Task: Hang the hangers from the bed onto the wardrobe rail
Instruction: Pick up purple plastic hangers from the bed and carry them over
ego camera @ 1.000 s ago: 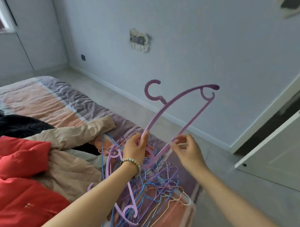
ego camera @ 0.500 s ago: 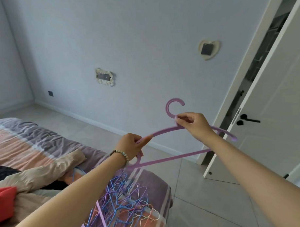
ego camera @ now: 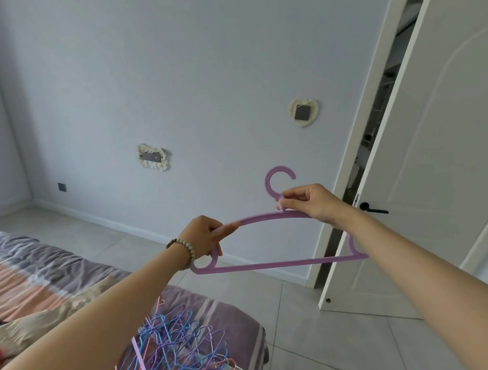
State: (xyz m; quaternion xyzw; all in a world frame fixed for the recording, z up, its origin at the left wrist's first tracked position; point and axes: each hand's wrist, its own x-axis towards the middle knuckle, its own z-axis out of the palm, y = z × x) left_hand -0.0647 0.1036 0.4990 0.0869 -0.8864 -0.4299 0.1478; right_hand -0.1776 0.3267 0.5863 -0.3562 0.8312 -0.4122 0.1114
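Nearest, a tangle of hangers [ego camera: 182, 344] is left lying on the bed [ego camera: 46, 261]. Above it both arms are stretched forward: the purple hanger [ego camera: 273, 265] is gripped at one shoulder by the left hand [ego camera: 204, 237] and pinched at the neck by the right hand [ego camera: 312, 203]. Its long axis is held almost level, left to right, hook upward. A second ago it was steeply tilted over the pile; it has since been levelled.

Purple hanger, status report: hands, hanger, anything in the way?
Left hand grips purple hanger at its left end; right hand pinches the neck under the hook. Hanger level, in the air. Rail not in view; hanger pile on bed.
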